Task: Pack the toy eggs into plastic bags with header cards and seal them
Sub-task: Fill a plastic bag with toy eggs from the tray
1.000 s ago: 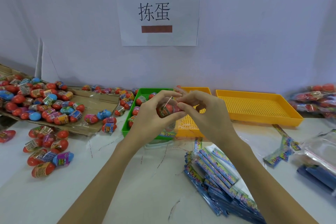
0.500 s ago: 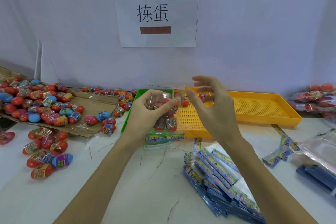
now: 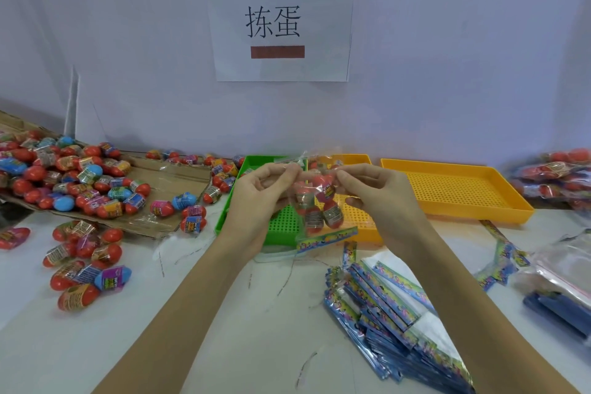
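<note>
A clear plastic bag (image 3: 315, 205) with several red toy eggs inside hangs above the green tray (image 3: 256, 217) and the near yellow tray. Its colourful header card (image 3: 326, 238) dangles at the lower end. My left hand (image 3: 256, 198) pinches the bag's upper edge on the left side. My right hand (image 3: 374, 198) pinches the same edge on the right side. Loose eggs (image 3: 86, 182) in red, blue and pink wrappers lie on flattened cardboard at the left.
A stack of empty bags with header cards (image 3: 390, 320) lies at the front right. A second yellow tray (image 3: 454, 189) stands at the back right, filled bags (image 3: 556, 176) beyond it. More loose eggs (image 3: 86, 259) sit on the table's left.
The right hand came back down from a raised, open pose and now pinches the bag's top edge. The bag hangs lower and is spread between both hands.
</note>
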`<action>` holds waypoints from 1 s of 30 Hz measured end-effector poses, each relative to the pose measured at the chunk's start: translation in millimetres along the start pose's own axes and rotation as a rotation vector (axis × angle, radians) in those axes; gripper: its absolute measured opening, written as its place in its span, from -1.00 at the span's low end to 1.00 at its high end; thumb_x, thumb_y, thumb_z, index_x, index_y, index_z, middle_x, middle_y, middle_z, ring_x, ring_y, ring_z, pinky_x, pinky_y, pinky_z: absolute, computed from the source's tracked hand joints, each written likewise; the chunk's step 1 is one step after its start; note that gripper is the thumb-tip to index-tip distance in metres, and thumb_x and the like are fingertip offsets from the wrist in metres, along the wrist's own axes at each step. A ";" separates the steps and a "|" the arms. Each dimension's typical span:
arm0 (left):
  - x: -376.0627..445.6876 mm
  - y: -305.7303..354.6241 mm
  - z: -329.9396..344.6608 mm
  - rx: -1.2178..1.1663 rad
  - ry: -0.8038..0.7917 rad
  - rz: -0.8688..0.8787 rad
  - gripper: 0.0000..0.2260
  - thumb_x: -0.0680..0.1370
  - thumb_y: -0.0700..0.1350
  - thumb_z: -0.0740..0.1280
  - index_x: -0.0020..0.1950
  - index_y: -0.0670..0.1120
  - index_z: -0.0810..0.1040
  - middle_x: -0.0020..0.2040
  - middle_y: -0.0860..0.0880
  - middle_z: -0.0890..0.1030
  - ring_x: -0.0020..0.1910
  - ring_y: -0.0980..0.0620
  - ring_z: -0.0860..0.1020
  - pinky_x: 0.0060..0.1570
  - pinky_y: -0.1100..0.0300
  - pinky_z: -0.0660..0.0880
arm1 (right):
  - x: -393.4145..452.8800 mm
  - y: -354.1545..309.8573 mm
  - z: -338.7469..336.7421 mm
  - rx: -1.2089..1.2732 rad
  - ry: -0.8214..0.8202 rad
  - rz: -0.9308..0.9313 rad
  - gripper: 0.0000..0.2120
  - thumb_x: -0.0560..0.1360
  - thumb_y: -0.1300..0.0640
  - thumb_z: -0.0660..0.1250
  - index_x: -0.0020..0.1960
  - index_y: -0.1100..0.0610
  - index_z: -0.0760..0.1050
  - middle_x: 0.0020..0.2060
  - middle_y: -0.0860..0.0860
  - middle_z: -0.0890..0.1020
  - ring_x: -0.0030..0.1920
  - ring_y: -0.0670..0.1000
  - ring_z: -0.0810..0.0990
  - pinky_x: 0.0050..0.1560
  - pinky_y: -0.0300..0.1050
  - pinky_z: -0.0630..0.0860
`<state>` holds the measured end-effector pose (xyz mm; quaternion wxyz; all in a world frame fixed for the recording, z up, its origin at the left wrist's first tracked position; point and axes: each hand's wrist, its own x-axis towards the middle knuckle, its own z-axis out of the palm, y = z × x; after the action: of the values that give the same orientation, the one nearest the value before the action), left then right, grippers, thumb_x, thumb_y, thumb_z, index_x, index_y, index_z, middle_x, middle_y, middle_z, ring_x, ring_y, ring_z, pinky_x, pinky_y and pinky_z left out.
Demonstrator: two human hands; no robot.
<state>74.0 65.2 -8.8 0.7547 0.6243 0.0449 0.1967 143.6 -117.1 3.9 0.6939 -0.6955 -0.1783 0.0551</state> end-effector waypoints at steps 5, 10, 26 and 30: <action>0.1 -0.9 -3.5 0.035 0.059 0.033 -0.78 0.61 -0.10 0.43 0.13 -0.23 0.70 -0.01 -0.12 0.77 -0.03 -0.02 0.75 -0.18 0.31 0.60 | -0.8 -3.1 -2.2 -0.042 -0.041 -0.001 -0.85 0.51 0.01 0.51 0.01 0.06 0.73 -0.10 -0.10 0.75 -0.08 -0.17 0.68 -0.20 -0.34 0.56; 1.0 0.4 -4.1 0.057 0.024 0.038 -0.79 0.58 -0.06 0.44 0.09 -0.16 0.73 -0.04 -0.10 0.77 -0.10 0.03 0.75 -0.19 0.31 0.62 | -0.4 -6.7 -7.9 -0.044 -0.048 -0.027 -0.84 0.53 0.03 0.48 -0.01 0.12 0.72 -0.17 0.00 0.73 -0.13 -0.08 0.66 -0.12 -0.24 0.60; 2.6 -8.9 -3.6 -0.097 -0.065 -0.073 -0.85 0.60 -0.15 0.43 0.11 -0.19 0.71 0.05 -0.21 0.75 0.03 -0.17 0.75 -0.07 0.15 0.67 | 3.3 2.0 -7.8 -0.146 0.184 -0.005 -0.81 0.52 0.06 0.52 0.07 0.09 0.60 -0.07 0.05 0.68 -0.09 -0.02 0.66 -0.09 -0.12 0.67; -2.3 -12.2 4.9 0.024 -0.059 -0.009 -0.84 0.63 -0.20 0.41 0.15 -0.26 0.66 -0.02 -0.20 0.76 -0.04 -0.19 0.75 -0.05 0.10 0.69 | -1.2 3.1 4.8 -0.556 0.258 -0.583 -0.85 0.53 0.16 0.52 -0.01 0.04 0.54 -0.11 -0.04 0.60 -0.11 -0.04 0.56 -0.09 -0.16 0.52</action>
<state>76.4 58.1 -19.9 0.7491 0.6386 0.0276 0.1742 141.4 -112.9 0.5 0.4831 -0.7778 -0.2874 -0.2812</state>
